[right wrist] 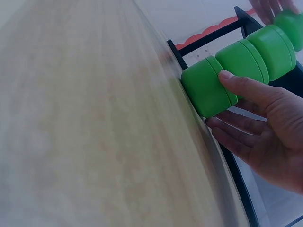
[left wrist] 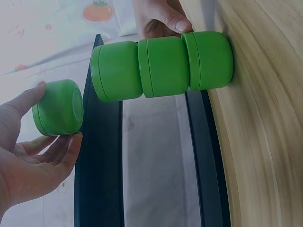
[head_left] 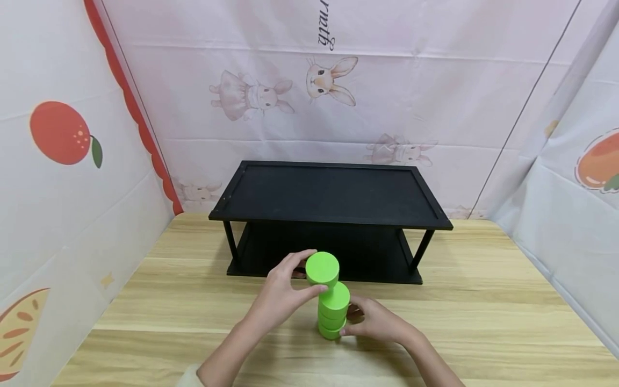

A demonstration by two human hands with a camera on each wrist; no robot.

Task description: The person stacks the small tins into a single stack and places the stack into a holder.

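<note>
Three green lidded round jars (head_left: 333,305) stand stacked upright on the table, one on another, slightly out of line. My left hand (head_left: 282,293) holds another green jar (head_left: 322,267) between thumb and fingers above the stack. In the left wrist view a gap separates this held jar (left wrist: 59,108) from the top jar (left wrist: 118,71). Low at the stack's right side, my right hand (head_left: 374,320) grips the bottom jar (right wrist: 206,87), its thumb near the lid seam in the right wrist view. Parts of the right fingers are hidden behind the stack.
Behind the hands stands a black two-tier shelf (head_left: 333,193), its front edge close to the stack. The wooden table (head_left: 179,301) extends to both sides. Printed cloth (head_left: 290,32) hangs at the back and sides.
</note>
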